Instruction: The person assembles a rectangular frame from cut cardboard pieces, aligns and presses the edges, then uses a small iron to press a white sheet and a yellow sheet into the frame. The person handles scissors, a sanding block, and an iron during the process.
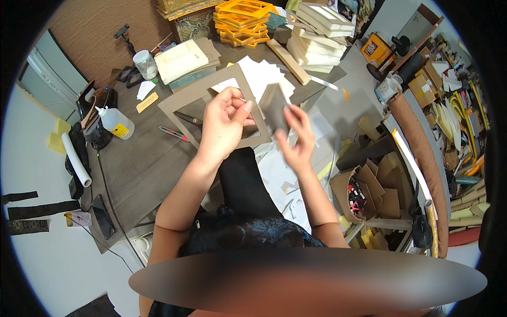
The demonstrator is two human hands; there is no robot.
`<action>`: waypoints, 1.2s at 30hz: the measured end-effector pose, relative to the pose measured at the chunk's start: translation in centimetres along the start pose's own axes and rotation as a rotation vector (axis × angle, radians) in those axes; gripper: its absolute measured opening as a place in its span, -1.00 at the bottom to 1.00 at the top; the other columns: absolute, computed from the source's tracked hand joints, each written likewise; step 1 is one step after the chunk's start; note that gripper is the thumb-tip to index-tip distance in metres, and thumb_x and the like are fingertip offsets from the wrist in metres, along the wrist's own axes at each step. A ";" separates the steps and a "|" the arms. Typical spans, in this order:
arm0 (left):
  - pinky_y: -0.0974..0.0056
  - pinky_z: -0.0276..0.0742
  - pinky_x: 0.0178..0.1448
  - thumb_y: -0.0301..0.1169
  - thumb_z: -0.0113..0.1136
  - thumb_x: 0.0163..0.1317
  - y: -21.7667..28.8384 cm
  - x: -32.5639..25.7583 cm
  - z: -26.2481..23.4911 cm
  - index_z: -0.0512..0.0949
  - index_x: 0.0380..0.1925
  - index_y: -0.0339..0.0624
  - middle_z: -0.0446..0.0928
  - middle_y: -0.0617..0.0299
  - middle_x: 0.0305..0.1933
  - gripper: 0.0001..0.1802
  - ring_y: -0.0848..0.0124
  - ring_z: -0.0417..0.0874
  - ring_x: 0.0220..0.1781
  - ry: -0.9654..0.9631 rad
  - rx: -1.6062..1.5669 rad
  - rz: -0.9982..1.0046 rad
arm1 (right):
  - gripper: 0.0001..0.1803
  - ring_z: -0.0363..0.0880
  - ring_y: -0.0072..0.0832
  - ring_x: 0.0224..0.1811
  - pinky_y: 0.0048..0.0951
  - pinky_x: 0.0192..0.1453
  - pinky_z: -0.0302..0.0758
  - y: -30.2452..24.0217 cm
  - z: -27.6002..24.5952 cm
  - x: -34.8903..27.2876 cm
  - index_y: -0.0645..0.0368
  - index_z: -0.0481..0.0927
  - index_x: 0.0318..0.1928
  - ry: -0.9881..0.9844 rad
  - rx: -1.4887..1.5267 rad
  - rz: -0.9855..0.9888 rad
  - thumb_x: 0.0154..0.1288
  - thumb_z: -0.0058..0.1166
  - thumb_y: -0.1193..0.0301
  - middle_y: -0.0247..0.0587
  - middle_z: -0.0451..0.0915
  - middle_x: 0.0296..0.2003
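My left hand [224,124] is closed, thumb against curled fingers, over the opening of a grey cardboard frame [177,106]. A tiny pale bit shows at its fingertips, too small to name. Whether the fingers also grip the frame's right bar I cannot tell. To the right, my right hand [299,138] holds a grey rectangular board [274,105] upright and tilted between thumb and fingers; both are blurred by motion. Through the frame's opening show dark scissors [189,118]. A red utility knife [173,133] lies just left of the frame.
White paper sheets [256,74] lie behind the frame. Farther back are stacked orange frames [243,24], pale frames [317,45] and a wooden strip [288,62]. A white squeeze bottle [114,122] and a phone [103,216] are at left. Cardboard boxes [377,187] stand at right.
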State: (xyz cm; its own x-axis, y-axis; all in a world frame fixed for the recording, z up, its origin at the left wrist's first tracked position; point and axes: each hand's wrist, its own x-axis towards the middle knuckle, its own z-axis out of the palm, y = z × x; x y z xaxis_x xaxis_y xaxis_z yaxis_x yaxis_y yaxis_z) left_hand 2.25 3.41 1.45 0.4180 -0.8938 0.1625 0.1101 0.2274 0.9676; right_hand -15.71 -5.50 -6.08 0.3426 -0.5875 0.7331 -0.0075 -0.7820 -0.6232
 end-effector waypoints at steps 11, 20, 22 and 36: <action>0.35 0.78 -0.16 -0.71 0.14 0.41 -0.6 -0.7 1.5 0.51 -0.15 -0.37 0.57 0.27 -0.32 -0.91 0.53 0.71 -0.28 -0.037 0.097 0.082 | -0.40 0.61 -0.17 0.21 -0.24 0.25 0.55 -2.1 0.2 2.2 0.22 0.68 0.24 0.098 0.141 -0.217 0.14 0.44 0.38 0.04 0.59 0.18; 0.34 0.80 -0.12 -0.62 0.22 0.44 0.0 -0.2 0.6 0.53 -0.15 -0.40 0.63 0.21 -0.27 -0.93 0.49 0.75 -0.24 0.004 0.021 0.036 | -0.22 0.40 -0.08 0.50 -0.09 0.60 0.24 -0.3 -2.2 -0.1 0.32 0.53 0.38 0.003 0.744 0.109 0.27 0.39 0.11 0.09 0.59 0.24; 0.36 0.78 -0.09 -0.61 0.23 0.44 -0.4 0.4 0.3 0.53 -0.16 -0.40 0.66 0.18 -0.25 -0.92 0.47 0.76 -0.23 0.045 0.003 0.059 | -0.25 0.39 -0.01 0.50 -0.03 0.56 0.27 -0.9 -2.2 -0.9 0.33 0.61 0.30 -0.212 0.802 0.058 0.20 0.43 0.12 0.12 0.61 0.21; 0.27 0.66 0.11 -0.39 0.23 0.50 3.3 0.0 -4.2 0.56 0.16 -0.36 0.52 0.02 0.20 -0.66 0.39 0.57 0.13 0.224 0.528 0.503 | -0.34 0.56 -0.18 0.30 -0.18 0.44 0.42 0.5 -7.1 1.6 0.40 0.67 0.19 -0.197 0.667 0.223 0.17 0.44 0.20 0.09 0.59 0.22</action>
State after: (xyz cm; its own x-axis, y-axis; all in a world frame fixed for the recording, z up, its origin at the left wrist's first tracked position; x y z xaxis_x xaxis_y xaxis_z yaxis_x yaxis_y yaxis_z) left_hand 6.38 5.81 3.82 0.4830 -0.6191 0.6193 -0.5645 0.3205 0.7607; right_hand -21.83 -8.35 -3.26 0.5628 -0.6206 0.5461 0.4559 -0.3180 -0.8313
